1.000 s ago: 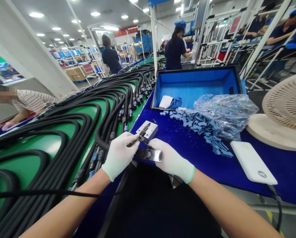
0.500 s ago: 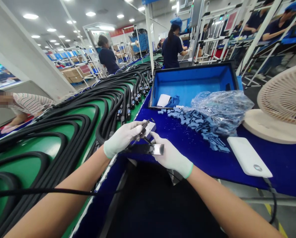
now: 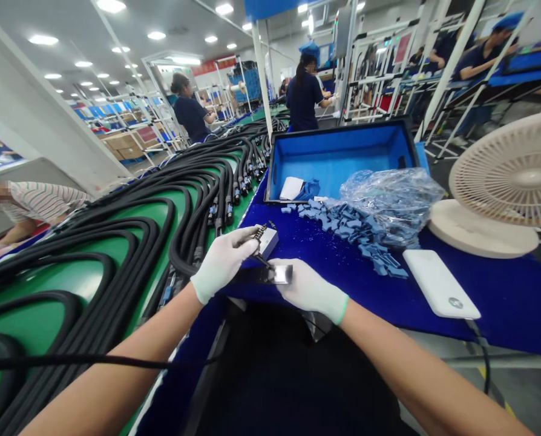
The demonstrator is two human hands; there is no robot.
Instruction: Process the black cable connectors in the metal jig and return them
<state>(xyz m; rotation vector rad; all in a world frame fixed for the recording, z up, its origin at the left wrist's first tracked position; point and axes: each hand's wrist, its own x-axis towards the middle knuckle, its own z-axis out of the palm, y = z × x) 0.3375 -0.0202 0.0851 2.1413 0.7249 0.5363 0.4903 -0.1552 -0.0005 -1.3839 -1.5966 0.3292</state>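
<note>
My left hand [image 3: 225, 260], in a white glove, pinches a small dark part with a ribbed, comb-like end [image 3: 260, 232]. Just beyond it, a small light-grey block [image 3: 268, 242] sits on the blue tabletop. My right hand [image 3: 311, 289], gloved too, is closed beside a dark piece with a shiny metal face [image 3: 281, 274]; its fingers curl behind that piece and are partly hidden. A thin dark stem [image 3: 262, 260] runs between the two hands, but I cannot tell which part it belongs to.
Small blue pieces [image 3: 343, 224] lie heaped near a clear plastic bag [image 3: 388, 191] and a blue bin [image 3: 343, 142]. A white power bank [image 3: 440, 284] and a fan [image 3: 515, 175] are at right. Black hoses [image 3: 134, 242] cover the green surface at left. Several people work around.
The fingers of my right hand have dropped away from the grey block and curled in by the metal-faced piece. My left hand keeps its pinch. The whole view has shifted slightly.
</note>
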